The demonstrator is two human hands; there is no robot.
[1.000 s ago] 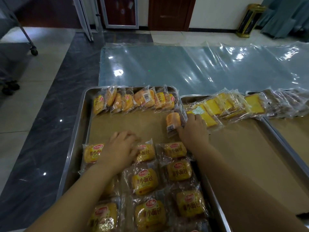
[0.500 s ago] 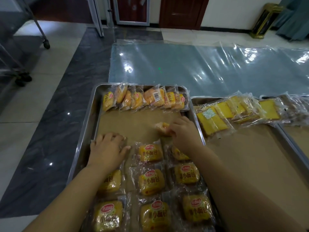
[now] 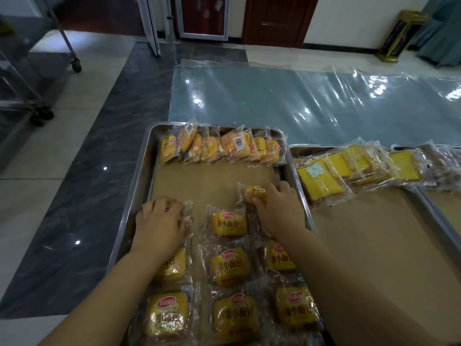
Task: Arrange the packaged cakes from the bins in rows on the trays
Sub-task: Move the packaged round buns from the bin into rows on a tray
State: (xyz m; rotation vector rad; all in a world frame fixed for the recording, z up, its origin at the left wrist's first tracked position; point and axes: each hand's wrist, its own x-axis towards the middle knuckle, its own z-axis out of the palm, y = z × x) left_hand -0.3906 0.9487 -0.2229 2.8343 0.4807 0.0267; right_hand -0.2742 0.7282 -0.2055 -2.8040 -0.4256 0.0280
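Your right hand [image 3: 279, 211] is gripping a round yellow cake in a crinkly clear wrapper [image 3: 254, 193], thumb and fingers curled round it, over the brown paper liner [image 3: 212, 181] near the right rim of the shiny rectangular metal tray [image 3: 136, 186]. Your left hand [image 3: 159, 226] is lying palm-down over another wrapped cake [image 3: 187, 208] by the left rim, fingers together; I cannot tell whether they are clamping or only pressing it. Glossy flat packets [image 3: 229, 267] are lying in rows nearer you, and upright packets [image 3: 212, 147] are standing on edge along the far rim. Square yellow slices in clear film [image 3: 321, 181] are resting on the neighbouring metal tray [image 3: 306, 148].
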